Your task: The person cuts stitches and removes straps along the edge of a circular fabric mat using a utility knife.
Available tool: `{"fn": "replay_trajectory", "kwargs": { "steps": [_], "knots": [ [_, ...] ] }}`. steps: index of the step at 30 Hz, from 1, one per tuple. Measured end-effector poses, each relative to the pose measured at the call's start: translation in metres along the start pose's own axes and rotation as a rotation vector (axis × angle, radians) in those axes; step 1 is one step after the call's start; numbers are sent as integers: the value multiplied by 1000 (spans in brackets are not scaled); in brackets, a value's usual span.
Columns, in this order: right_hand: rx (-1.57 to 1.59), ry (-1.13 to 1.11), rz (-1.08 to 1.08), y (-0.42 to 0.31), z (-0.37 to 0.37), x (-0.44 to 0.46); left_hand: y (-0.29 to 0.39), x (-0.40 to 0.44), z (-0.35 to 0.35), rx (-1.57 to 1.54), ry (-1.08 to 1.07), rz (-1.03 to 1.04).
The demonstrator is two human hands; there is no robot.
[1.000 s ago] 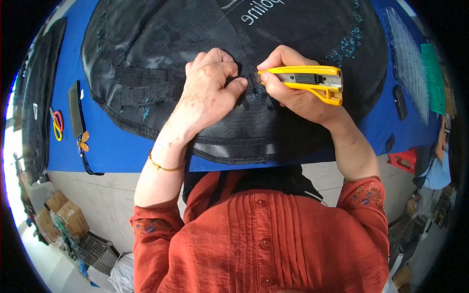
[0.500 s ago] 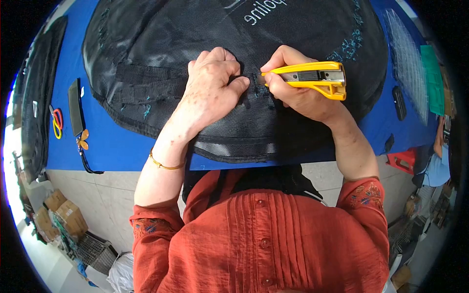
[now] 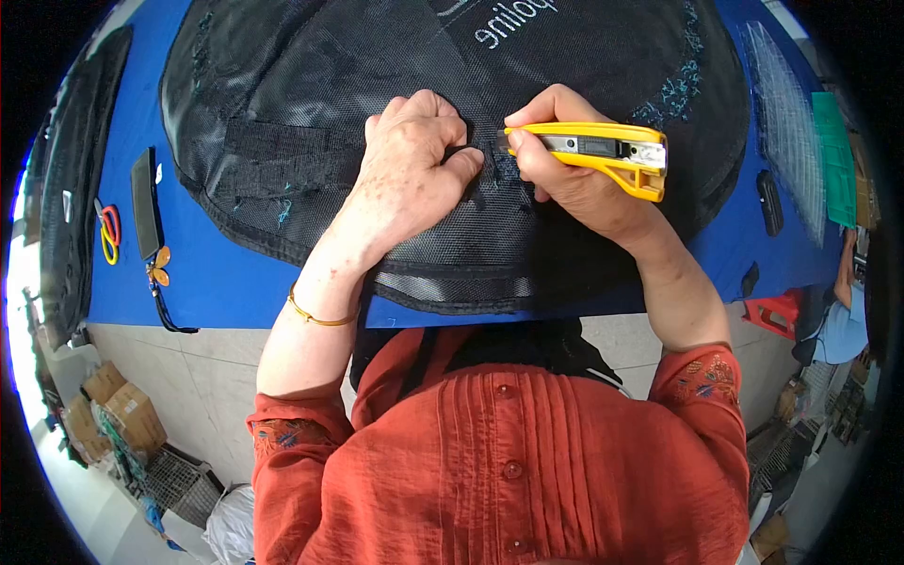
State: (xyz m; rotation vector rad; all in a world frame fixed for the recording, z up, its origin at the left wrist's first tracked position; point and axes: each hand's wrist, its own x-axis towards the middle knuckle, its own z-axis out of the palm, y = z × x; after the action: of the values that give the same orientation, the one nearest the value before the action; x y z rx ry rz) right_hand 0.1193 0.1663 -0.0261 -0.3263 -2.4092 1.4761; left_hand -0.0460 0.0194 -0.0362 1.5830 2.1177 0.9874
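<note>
A large round black mesh trampoline mat (image 3: 452,250) with white lettering and loose teal threads lies before me. My left hand (image 3: 414,155) rests on it with curled fingers, the thumb beside the forefinger, gripping or pressing a fold of the mesh; the fingertips are hidden. In my right hand (image 3: 574,184) is a yellow utility knife (image 3: 612,137), its blade end pointing left toward my left thumb. The blade tip is close to a seam with teal thread bits, and I cannot tell whether it touches.
On the blue table (image 3: 226,287) at left lie scissors (image 3: 110,234), a dark phone (image 3: 146,204) with a charm strap and a folded black mesh piece (image 3: 71,198). At right are a black object (image 3: 769,202), a clear plastic sheet (image 3: 786,132) and a green tray (image 3: 833,158). A red stool (image 3: 774,313) stands below.
The yellow knife has tilted slightly, its rear end lower, and my right fingers have shifted a little. My left hand stays nearly in place on the mesh.
</note>
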Motion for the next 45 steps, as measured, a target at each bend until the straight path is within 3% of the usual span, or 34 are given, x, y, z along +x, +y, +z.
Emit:
{"fn": "replay_trajectory", "kwargs": {
  "steps": [12,20,23,38,45],
  "knots": [
    [-98,-5,-82,0,-4,0,-1,-1,1,2,6,11],
    [79,39,104,-7,1,0,-1,-1,1,-5,25,31],
    [-33,73,-10,-2,3,1,0,-1,0,1,21,28],
    [10,63,-37,3,5,2,0,-1,1,6,12,11],
    [24,21,73,-3,0,4,-1,0,0,3,9,15]
  ]
}}
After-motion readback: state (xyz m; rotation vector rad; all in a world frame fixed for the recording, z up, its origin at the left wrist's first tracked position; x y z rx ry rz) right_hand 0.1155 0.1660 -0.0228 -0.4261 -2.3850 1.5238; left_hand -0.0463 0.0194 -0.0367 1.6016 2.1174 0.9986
